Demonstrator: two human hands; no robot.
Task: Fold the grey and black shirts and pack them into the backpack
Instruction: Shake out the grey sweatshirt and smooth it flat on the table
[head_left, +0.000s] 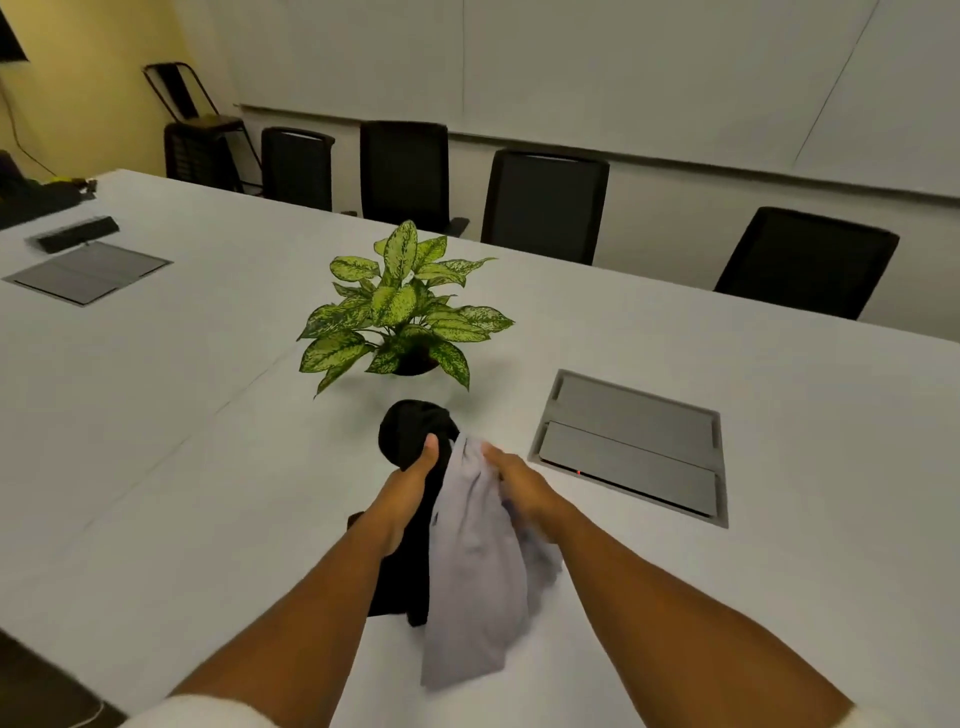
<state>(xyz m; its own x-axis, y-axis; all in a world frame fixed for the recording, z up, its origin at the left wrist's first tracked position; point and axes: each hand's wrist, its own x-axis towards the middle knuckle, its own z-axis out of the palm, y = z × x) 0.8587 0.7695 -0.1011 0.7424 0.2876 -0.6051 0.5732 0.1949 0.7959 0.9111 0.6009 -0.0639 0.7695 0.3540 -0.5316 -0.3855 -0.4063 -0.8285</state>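
A: Where are the shirts?
B: Bunched above the smooth white table (156, 441). Left hand (410, 483) grips the black shirt (410, 436); right hand (519, 488) grips the limp grey shirt (472, 571).

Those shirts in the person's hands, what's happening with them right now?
A person holds both shirts bunched over a white table. The left hand grips the black shirt; the right hand grips the grey shirt. Neither is folded yet, and no backpack is in view. A potted plant stands just beyond.
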